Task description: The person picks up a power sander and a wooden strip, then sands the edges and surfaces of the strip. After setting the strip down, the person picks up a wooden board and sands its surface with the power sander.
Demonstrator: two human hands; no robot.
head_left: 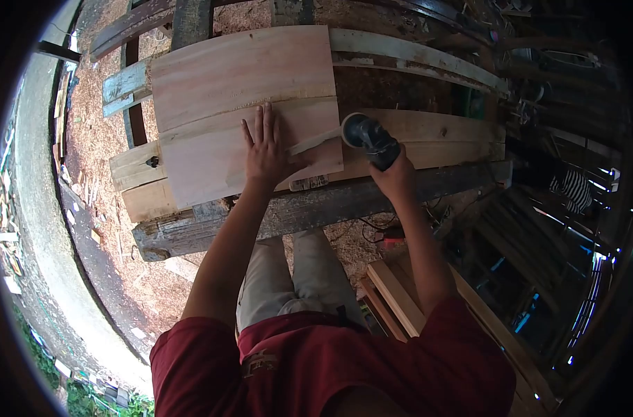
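Observation:
A wide, pale pinkish wooden panel (212,90) lies across the slats of a rough wooden bench. My left hand (266,153) rests flat on the panel near its lower right part, fingers spread, holding nothing. In my right hand (393,174) is a dark power sander (372,140), gripped by its body. The sander's round, light-rimmed head is at the panel's right edge, above the bench boards; whether it touches the panel I cannot tell. A pale streak runs over the panel between my left hand and the sander.
A thick weathered beam (295,212) forms the bench's near edge. Long boards (400,292) lie at the lower right, near a red object (393,242) and a cable. Wood shavings (142,271) cover the ground. Striped cloth (579,191) shows at the right.

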